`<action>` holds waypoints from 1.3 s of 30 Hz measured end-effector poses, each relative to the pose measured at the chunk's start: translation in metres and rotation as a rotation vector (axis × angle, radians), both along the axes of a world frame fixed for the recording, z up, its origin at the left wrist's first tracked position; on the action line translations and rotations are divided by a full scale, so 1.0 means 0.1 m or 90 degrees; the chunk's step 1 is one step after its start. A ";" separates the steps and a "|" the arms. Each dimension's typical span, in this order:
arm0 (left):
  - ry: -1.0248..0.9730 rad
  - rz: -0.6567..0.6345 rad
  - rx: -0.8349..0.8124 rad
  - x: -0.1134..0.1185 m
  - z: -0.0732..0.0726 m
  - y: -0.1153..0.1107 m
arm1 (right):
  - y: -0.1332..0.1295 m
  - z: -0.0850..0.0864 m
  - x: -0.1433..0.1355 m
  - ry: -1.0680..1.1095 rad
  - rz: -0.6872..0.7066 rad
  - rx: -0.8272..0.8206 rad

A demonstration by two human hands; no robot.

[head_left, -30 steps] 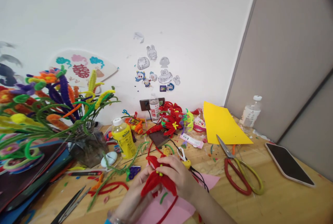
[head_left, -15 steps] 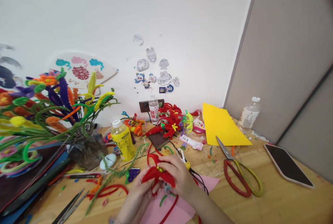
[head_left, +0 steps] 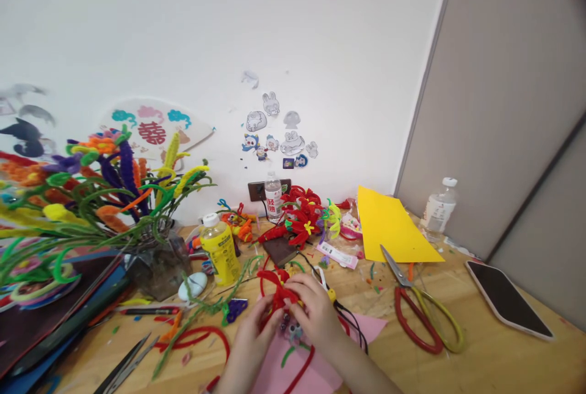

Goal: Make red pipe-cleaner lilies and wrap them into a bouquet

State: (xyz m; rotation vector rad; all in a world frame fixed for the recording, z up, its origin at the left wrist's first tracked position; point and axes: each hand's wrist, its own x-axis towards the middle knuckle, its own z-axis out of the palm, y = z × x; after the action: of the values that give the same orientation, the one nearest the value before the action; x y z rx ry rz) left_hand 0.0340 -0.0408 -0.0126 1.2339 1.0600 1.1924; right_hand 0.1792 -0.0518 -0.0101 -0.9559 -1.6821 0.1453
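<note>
Both my hands are closed around a red pipe-cleaner flower [head_left: 274, 289] with a small yellow centre, held low over a pink paper sheet [head_left: 315, 369] on the wooden table [head_left: 494, 357]. My left hand [head_left: 251, 340] grips it from the lower left, fingers pinched on the petals. From the right, my right hand [head_left: 315, 311] wraps over the flower. A red pipe-cleaner stem [head_left: 300, 369] trails down between my wrists. Something small and greyish sits under the flower; I cannot tell what it is.
Red-and-yellow scissors [head_left: 423, 305] lie to the right, a phone [head_left: 506, 299] beyond them. Yellow paper [head_left: 389, 223], two water bottles, a yellow bottle [head_left: 220, 249], a vase of pipe-cleaner flowers [head_left: 155, 263] and black scissors [head_left: 123, 360] crowd the table.
The red flower has been drawn in tighter between my hands and turned; its spread petals now look bunched. The view has tilted slightly upward.
</note>
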 end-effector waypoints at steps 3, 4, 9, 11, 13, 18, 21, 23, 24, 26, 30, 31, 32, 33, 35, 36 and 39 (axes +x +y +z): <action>0.016 -0.015 0.017 0.01 0.03 -0.02 | -0.02 0.01 0.00 -0.017 -0.002 0.015; 0.020 -0.006 0.024 0.00 0.04 -0.03 | -0.03 0.02 0.00 -0.023 0.002 0.020; 0.024 0.047 0.033 -0.04 0.01 -0.02 | -0.07 0.04 0.03 -0.005 -0.005 0.049; -0.046 0.050 -0.017 -0.06 0.03 -0.01 | -0.07 0.04 0.04 0.044 -0.038 0.064; -0.151 0.054 -0.077 -0.07 0.08 -0.02 | -0.05 0.02 0.03 0.101 -0.072 0.053; -0.269 -0.033 -0.096 -0.03 0.17 -0.09 | -0.02 -0.04 -0.11 0.134 0.005 -0.050; -0.250 -0.077 -0.127 0.01 0.08 -0.12 | -0.03 -0.07 -0.23 0.164 0.083 -0.099; -0.235 -0.099 -0.150 0.03 0.00 -0.12 | -0.04 -0.10 -0.28 0.197 0.090 -0.123; -0.226 -0.111 -0.159 0.05 -0.03 -0.12 | -0.04 -0.10 -0.30 0.211 0.095 -0.137; -0.206 -0.133 -0.166 0.07 -0.07 -0.12 | -0.04 -0.11 -0.32 0.239 0.122 -0.172; -0.185 -0.174 -0.178 0.08 -0.08 -0.13 | -0.03 -0.13 -0.34 0.343 0.198 -0.248; -0.184 -0.194 -0.187 0.07 -0.08 -0.13 | -0.02 -0.13 -0.35 0.383 0.213 -0.269; -0.187 -0.214 -0.198 0.07 -0.09 -0.12 | -0.02 -0.13 -0.36 0.422 0.227 -0.291; -0.191 -0.230 -0.211 0.07 -0.10 -0.12 | -0.02 -0.13 -0.37 0.453 0.236 -0.313; -0.180 -0.243 -0.212 0.07 -0.12 -0.10 | -0.02 -0.13 -0.38 0.487 0.238 -0.351; -0.157 -0.237 -0.194 0.06 -0.12 -0.09 | -0.02 -0.13 -0.37 0.489 0.230 -0.367; -0.018 -0.152 -0.090 0.02 -0.07 -0.05 | -0.03 -0.11 -0.34 0.459 0.187 -0.368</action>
State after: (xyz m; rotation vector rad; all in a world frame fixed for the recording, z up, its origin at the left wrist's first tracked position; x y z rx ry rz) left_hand 0.0363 -0.0458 -0.0196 1.1929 0.9306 0.9345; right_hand 0.1455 -0.0549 -0.0209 -0.9037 -1.0945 1.0870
